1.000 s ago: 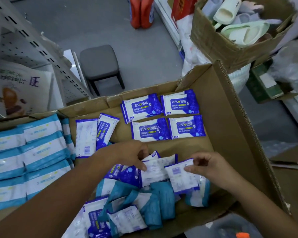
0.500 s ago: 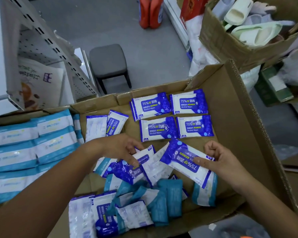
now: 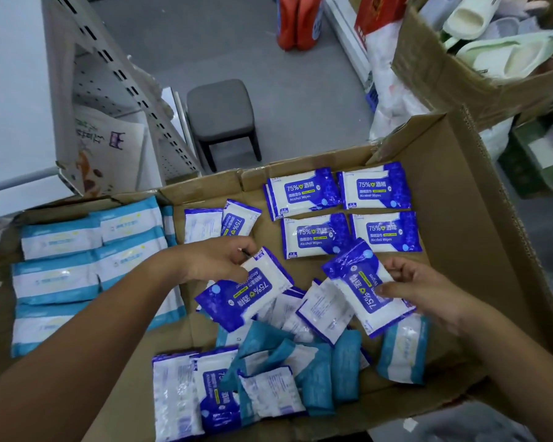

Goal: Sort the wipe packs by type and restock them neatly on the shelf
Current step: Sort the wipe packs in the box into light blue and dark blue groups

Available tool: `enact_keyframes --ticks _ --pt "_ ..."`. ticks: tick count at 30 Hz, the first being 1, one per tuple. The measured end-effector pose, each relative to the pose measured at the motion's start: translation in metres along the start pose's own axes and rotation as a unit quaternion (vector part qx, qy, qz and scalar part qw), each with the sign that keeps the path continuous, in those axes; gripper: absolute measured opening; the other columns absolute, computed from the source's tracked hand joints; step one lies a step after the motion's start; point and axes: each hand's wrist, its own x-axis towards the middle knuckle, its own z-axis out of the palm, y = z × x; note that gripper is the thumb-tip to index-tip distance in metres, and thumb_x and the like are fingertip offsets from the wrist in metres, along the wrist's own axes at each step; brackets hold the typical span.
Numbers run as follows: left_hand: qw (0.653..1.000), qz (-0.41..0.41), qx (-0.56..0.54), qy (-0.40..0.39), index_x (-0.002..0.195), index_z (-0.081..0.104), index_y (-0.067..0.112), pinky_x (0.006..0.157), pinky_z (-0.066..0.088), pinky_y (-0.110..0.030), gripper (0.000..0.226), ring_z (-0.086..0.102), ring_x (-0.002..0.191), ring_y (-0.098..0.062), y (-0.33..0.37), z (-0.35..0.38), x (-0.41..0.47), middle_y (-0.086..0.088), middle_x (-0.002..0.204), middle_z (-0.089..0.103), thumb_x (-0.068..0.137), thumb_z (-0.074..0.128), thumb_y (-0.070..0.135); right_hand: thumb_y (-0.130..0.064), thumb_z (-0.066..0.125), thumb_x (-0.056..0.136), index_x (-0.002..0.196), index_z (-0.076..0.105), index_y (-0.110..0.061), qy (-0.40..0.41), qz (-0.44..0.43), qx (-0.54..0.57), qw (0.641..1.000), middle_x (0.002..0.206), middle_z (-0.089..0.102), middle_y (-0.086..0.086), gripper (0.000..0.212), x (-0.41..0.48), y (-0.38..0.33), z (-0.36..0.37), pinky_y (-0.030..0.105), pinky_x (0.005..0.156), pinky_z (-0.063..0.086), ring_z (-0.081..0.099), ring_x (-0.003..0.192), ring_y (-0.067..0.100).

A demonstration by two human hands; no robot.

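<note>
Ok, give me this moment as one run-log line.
left hand: holds alcohol wipe pack | right hand: holds second alcohol wipe pack | sorted alcohol packs: far side of cardboard box | teal packs: loose pile, near side

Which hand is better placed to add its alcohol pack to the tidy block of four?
Probably the right hand: the right-hand pack sits just below the block of four; the left hand holds the left-hand pack farther aside.
</note>
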Motion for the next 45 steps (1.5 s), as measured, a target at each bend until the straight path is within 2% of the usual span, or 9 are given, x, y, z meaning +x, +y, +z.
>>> enact_keyframes --ticks 5,11,14,19,23,27,33,39,45 --pt "0.997 0.002 -0.077 0.006 0.12 0.053 0.031 0.06 0.056 -0.026 0.043 0.074 0.092 -0.013 0.004 0.006 0.0 0.0 0.107 0.074 0.091 0.065 0.002 0.016 0.058 0.086 0.116 0.058 -0.027 -0.017 0.016 0.036 0.999 0.105 0.075 0.01 0.052 0.007 -0.008 0.002 0.037 0.07 0.061 0.074 0.085 0.025" --pt "0.992 0.036 -0.088 0.082 0.094 0.057 0.01 0.064 0.053 -0.026 0.017 0.072 0.084 -0.018 -0.01 0.018 0.013 -0.006 0.097 0.076 0.089 0.073 0.015 -0.001 0.063 0.09 0.116 0.062 -0.006 0.031 0.008 0.073 0.997 0.103 0.075 0.014 0.026 0.02 -0.009 0.014 0.043 0.083 0.059 0.073 0.091 0.03" --pt "0.995 0.037 -0.043 0.077 0.091 0.054 0.007 0.065 0.051 -0.032 0.023 0.067 0.077 -0.018 -0.018 0.025 0.02 -0.006 0.088 0.073 0.085 0.076 0.008 0.004 0.063 0.089 0.105 0.063 -0.001 0.049 -0.008 0.067 0.997 0.091 0.076 0.015 0.017 0.022 -0.005 0.019 0.034 0.059 0.058 0.071 0.07 0.024" --pt "0.997 0.044 0.054 0.034 0.13 0.046 0.04 0.072 0.06 -0.025 0.07 0.068 0.096 -0.004 -0.021 0.025 0.018 0.013 0.112 0.066 0.078 0.077 0.006 0.013 0.068 0.082 0.12 0.058 -0.016 0.026 -0.01 0.064 0.998 0.103 0.075 0.014 0.048 0.025 0.003 0.016 0.043 0.066 0.062 0.073 0.093 0.033" --pt "0.993 0.062 0.093 0.046 0.103 0.064 0.037 0.079 0.061 -0.034 0.036 0.069 0.094 -0.004 -0.022 0.023 0.022 0.011 0.111 0.066 0.077 0.083 0.02 0.004 0.077 0.078 0.114 0.064 -0.011 0.043 0.015 0.001 0.999 0.101 0.076 0.01 0.041 0.028 0.009 0.013 0.051 0.08 0.06 0.074 0.094 0.028" --pt "0.975 0.091 0.195 0.052 0.086 0.066 0.034 0.079 0.056 -0.03 0.023 0.062 0.086 0.001 -0.019 0.025 0.026 0.017 0.091 0.067 0.074 0.085 0.031 -0.012 0.083 0.073 0.099 0.07 0.003 0.043 0.042 -0.091 0.994 0.086 0.077 0.009 0.033 0.028 0.009 0.003 0.027 0.065 0.058 0.075 0.076 0.016" --pt "0.928 0.109 0.356 0.005 0.113 0.062 0.043 0.078 0.053 -0.026 0.036 0.059 0.088 0.0 -0.007 0.027 0.026 0.022 0.096 0.063 0.08 0.073 0.032 -0.01 0.082 0.078 0.117 0.063 -0.03 -0.101 0.028 -0.336 0.936 0.091 0.069 -0.006 0.049 0.025 0.011 -0.01 0.021 0.072 0.054 0.066 0.08 -0.001" --pt "0.919 0.128 0.372 -0.013 0.11 0.07 0.032 0.086 0.052 -0.027 0.022 0.059 0.094 0.0 -0.003 0.03 0.031 0.017 0.107 0.067 0.089 0.069 0.04 -0.025 0.079 0.081 0.088 0.069 -0.035 -0.134 -0.023 -0.482 0.866 0.091 0.069 -0.02 0.017 0.03 0.015 0.0 0.031 0.083 0.055 0.064 0.087 -0.003" --pt "0.955 0.147 0.25 0.055 0.105 0.071 0.028 0.075 0.049 -0.016 0.017 0.062 0.084 0.005 0.036 0.01 0.038 0.022 0.091 0.066 0.089 0.073 0.029 -0.015 0.073 0.087 0.098 0.066 -0.035 -0.011 -0.071 -0.405 0.911 0.101 0.069 -0.008 0.024 0.029 -0.027 -0.05 0.036 0.081 0.059 0.067 0.094 0.008"
